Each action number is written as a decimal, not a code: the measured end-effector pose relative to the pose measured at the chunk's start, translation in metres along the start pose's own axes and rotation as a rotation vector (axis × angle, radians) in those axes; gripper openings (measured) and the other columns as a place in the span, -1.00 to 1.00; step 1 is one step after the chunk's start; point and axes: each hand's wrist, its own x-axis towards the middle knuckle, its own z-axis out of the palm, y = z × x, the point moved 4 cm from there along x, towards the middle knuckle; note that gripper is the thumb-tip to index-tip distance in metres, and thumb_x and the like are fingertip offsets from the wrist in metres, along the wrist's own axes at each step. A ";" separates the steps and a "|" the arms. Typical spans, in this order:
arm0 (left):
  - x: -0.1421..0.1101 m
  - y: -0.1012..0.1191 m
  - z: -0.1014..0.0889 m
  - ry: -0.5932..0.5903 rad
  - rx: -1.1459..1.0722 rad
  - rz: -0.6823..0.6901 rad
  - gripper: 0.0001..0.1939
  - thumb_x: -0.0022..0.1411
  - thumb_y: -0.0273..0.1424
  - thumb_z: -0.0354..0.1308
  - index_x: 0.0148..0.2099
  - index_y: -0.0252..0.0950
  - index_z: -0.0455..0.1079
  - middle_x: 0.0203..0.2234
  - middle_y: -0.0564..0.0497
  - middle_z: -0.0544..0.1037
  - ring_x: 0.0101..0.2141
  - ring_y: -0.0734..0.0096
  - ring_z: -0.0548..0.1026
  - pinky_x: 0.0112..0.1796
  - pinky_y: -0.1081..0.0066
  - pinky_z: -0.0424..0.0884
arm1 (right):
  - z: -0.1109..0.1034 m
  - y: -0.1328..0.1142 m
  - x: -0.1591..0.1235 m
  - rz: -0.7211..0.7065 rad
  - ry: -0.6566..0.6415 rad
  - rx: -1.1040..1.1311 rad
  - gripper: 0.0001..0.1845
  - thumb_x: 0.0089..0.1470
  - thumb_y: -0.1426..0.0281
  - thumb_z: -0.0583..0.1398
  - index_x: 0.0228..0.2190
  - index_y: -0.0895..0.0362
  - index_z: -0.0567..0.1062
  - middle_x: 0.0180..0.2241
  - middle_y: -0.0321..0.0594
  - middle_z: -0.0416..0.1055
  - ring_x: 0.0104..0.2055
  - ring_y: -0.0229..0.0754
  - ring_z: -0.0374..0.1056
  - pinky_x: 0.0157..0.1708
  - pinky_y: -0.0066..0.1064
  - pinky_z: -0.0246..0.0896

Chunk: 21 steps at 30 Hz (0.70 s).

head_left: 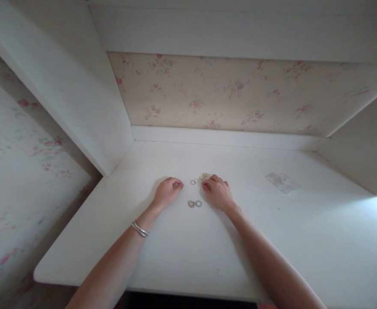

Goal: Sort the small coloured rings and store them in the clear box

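Observation:
My left hand (168, 191) rests on the white desk, fingers curled and thumb meeting the index finger. Whether something small is pinched there is too fine to make out. Opposite it, my right hand (218, 193) is likewise closed, its fingertips beside a small pile of thin, pale rings (205, 176). A single thin ring (192, 182) lies between the hands, left of the pile. Closer to me, a brownish ring-like loop (191, 204) sits against a grey-green ring (199, 204). What my right fingertips hold, if anything, is hidden.
A clear plastic bag (282, 183) lies flat on the desk (182, 257) to the right. White side panels (79, 98) and a low back ledge (227, 137) enclose the desktop, with floral wallpaper (220, 94) behind. The desk's rounded front-left corner shows.

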 end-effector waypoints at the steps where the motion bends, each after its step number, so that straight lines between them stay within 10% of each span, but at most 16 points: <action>1: 0.000 0.000 0.000 -0.001 0.003 -0.008 -0.79 0.18 -0.28 0.08 -0.27 -0.24 0.50 -0.35 0.02 0.55 -0.33 0.38 0.45 -0.29 0.43 0.30 | 0.000 -0.001 0.000 -0.012 -0.003 -0.005 -0.75 0.20 0.33 0.03 -0.28 0.03 0.51 -0.17 -0.19 0.38 -0.12 -0.14 0.27 -0.21 -0.33 0.00; 21: -0.002 -0.001 0.001 0.000 -0.017 0.019 -0.80 0.18 -0.30 0.07 -0.28 -0.22 0.50 -0.34 0.03 0.54 -0.33 0.40 0.45 -0.27 0.44 0.31 | 0.002 -0.005 -0.011 -0.074 0.008 -0.118 -0.70 0.25 0.34 -0.03 -0.25 0.04 0.49 -0.17 -0.15 0.39 -0.12 -0.12 0.26 -0.22 -0.30 0.01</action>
